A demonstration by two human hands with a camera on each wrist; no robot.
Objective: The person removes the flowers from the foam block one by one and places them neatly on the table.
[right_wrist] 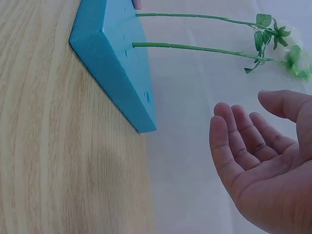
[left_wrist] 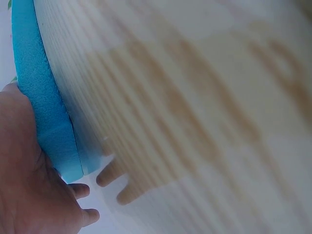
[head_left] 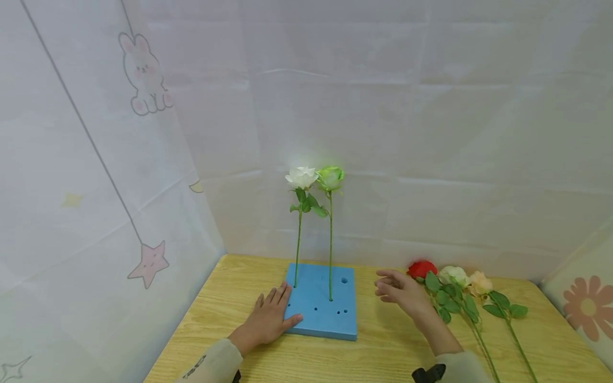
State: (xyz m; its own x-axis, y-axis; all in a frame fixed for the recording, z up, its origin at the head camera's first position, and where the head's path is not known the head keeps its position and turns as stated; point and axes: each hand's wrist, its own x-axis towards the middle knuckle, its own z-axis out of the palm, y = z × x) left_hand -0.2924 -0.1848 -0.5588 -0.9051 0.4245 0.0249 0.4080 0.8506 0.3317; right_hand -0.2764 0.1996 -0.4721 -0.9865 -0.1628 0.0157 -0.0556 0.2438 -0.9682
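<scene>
Fingers of your left hand (head_left: pixel 269 318) lie straight along the left edge of the blue block (head_left: pixel 325 323), thumb spread onto its top near the front left corner. The block sits left of the surface's (head_left: pixel 383 354) middle, toward the back edge, with a white rose (head_left: pixel 302 177) and a green rose (head_left: pixel 330 178) standing in its holes. Your right hand (head_left: pixel 407 296) hovers right of it, fingers loosely bent, thumb apart. Near the surface's back right corner lie a red rose (head_left: pixel 422 267), a cream rose (head_left: pixel 453 275) and a peach rose (head_left: pixel 480 283).

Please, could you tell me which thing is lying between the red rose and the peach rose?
A cream-white rose lies between the red rose and the peach rose, as the head view shows.
</scene>
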